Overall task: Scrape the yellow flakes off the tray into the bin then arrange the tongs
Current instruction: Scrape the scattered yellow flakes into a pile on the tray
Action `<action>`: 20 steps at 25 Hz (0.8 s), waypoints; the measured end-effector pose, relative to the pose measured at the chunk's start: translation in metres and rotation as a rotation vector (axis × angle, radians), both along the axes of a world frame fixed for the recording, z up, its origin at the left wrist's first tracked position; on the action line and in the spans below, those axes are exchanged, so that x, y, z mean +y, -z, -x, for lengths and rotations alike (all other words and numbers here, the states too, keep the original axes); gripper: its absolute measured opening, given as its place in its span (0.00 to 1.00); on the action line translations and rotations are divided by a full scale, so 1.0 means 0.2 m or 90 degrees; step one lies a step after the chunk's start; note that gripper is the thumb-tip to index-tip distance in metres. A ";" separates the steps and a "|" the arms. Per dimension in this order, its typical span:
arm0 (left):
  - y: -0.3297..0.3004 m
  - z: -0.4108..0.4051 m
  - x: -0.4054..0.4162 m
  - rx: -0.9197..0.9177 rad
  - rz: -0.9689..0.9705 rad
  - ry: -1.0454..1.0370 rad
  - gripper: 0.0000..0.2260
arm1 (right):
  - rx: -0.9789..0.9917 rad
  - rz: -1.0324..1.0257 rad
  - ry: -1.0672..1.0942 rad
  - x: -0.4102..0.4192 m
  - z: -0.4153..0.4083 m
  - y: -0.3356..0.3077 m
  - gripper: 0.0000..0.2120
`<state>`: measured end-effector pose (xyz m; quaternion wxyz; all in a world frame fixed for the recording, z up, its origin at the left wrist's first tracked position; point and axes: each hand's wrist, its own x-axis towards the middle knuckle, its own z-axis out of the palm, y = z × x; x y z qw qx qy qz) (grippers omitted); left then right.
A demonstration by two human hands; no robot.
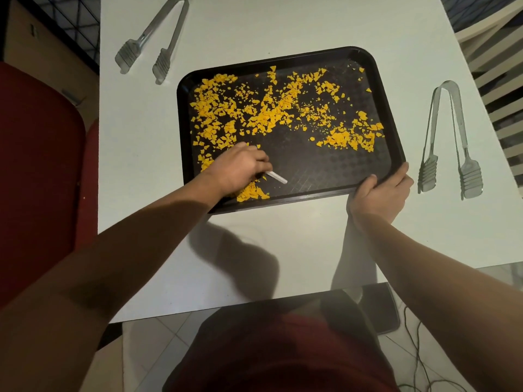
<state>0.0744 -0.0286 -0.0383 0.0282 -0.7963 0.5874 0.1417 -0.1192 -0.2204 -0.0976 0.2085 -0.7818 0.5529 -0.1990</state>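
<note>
The white table (pixel 283 29) carries a black tray (pixel 319 165) strewn with yellow flakes (pixel 271 108), thickest from nine to twelve o'clock, with a small heap at its seven o'clock edge. One pair of tongs (pixel 154 38) lies off the tray's eleven o'clock, another pair of tongs (pixel 450 142) at three o'clock. The left hand (pixel 240 168), fingers curled, grips a white scraper (pixel 278 177) on the tray floor. The right hand (pixel 380 190) clasps the tray's five o'clock corner. No writing is legible.
</note>
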 end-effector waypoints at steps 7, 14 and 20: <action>-0.05 -0.03 0.08 0.010 0.107 -0.036 0.12 | 0.000 0.005 0.003 0.00 0.00 0.00 0.31; 0.01 0.00 0.01 0.031 0.057 -0.036 0.13 | -0.002 0.000 0.000 0.00 0.00 0.00 0.31; -0.01 -0.04 -0.01 0.037 0.097 -0.154 0.13 | 0.006 -0.005 0.002 0.00 0.00 0.00 0.30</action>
